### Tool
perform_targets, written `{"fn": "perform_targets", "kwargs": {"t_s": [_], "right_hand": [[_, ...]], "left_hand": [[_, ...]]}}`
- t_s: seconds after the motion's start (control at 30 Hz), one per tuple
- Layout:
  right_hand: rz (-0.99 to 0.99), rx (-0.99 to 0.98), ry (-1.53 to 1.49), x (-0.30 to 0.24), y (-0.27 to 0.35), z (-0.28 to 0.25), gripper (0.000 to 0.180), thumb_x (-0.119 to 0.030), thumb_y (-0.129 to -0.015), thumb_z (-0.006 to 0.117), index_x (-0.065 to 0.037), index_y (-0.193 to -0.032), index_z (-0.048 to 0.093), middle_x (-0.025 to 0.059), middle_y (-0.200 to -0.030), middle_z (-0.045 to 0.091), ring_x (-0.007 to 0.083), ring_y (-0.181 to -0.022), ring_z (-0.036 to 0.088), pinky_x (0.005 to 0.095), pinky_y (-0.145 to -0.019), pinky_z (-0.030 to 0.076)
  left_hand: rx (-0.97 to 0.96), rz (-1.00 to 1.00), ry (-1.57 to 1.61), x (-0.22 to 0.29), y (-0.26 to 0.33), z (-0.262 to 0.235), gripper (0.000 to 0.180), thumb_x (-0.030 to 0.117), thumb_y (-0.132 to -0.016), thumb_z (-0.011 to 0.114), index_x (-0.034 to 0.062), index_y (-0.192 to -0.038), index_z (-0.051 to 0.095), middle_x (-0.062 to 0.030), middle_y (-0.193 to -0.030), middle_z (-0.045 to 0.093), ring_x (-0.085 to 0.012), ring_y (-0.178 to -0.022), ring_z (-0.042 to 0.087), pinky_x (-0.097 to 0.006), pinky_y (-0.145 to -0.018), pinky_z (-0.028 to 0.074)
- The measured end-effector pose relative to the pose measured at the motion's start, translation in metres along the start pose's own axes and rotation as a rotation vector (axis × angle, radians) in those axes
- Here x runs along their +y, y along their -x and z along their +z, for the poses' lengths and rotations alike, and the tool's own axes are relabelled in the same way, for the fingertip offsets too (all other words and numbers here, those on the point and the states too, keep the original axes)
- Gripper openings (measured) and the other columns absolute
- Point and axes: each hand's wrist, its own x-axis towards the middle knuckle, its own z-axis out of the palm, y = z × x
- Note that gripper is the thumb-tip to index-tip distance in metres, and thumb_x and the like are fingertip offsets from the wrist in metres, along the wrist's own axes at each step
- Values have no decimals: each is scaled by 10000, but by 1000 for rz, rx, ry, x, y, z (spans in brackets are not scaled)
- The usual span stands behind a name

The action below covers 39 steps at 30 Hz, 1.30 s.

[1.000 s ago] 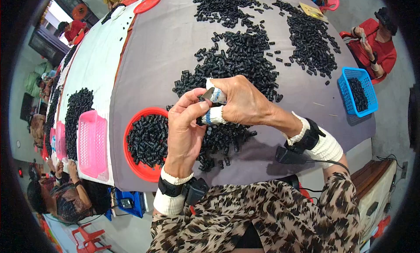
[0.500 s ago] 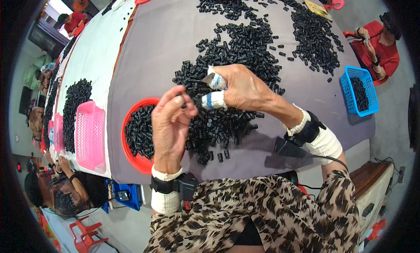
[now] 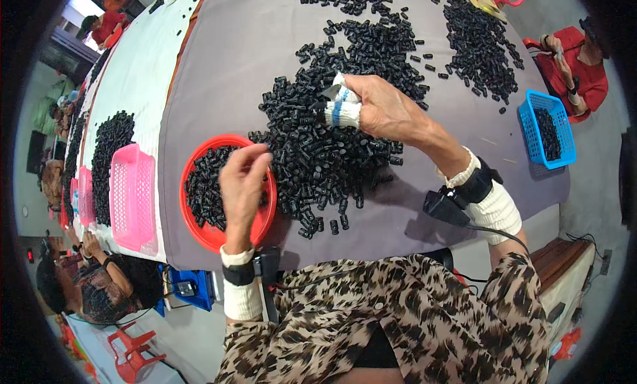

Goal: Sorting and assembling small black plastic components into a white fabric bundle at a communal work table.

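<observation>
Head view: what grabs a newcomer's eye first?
A big heap of small black plastic cylinders spreads over the grey table cloth. The left hand hangs above a round red plastic dish of the same pieces, while the right hand, fingertips taped white, rests on the heap.

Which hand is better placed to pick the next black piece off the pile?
Right hand: its taped fingertips already rest on the pile. Left hand hovers over the red bowl.
</observation>
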Motion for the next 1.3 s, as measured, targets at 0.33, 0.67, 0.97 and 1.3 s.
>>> {"fn": "perform_targets", "kwargs": {"t_s": [0.33,0.67,0.97,1.3], "right_hand": [[62,-69,-63,24,8,0,227,-219,-760,565,5,-778,538,86,-604,540,172,-546,483,321,-535,398],[49,-41,-218,20,7,7,170,-126,-749,644,-46,-862,546,-56,-630,443,47,-580,388,222,-505,327],[-159,25,-183,-10,11,9,202,-116,-753,642,-14,-901,549,21,-632,530,67,-572,459,245,-520,402],[-150,94,-207,-29,21,8,259,-139,-762,664,-30,-979,572,24,-711,598,60,-604,505,232,-560,429]], "left_hand": [[-119,435,-627,-21,-30,60,240,118,-731,645,26,-951,609,-121,-799,538,-295,-809,520,-394,-722,419],[-203,244,-66,41,-22,40,186,83,-784,619,11,-955,624,-47,-702,537,-124,-599,487,-247,-556,397],[-269,102,429,91,-12,22,182,-8,-785,625,5,-965,599,62,-656,528,-9,-575,424,-166,-516,341],[-255,283,252,102,-9,6,175,-29,-776,622,-12,-950,628,6,-761,597,-23,-646,506,-161,-571,400]]}}
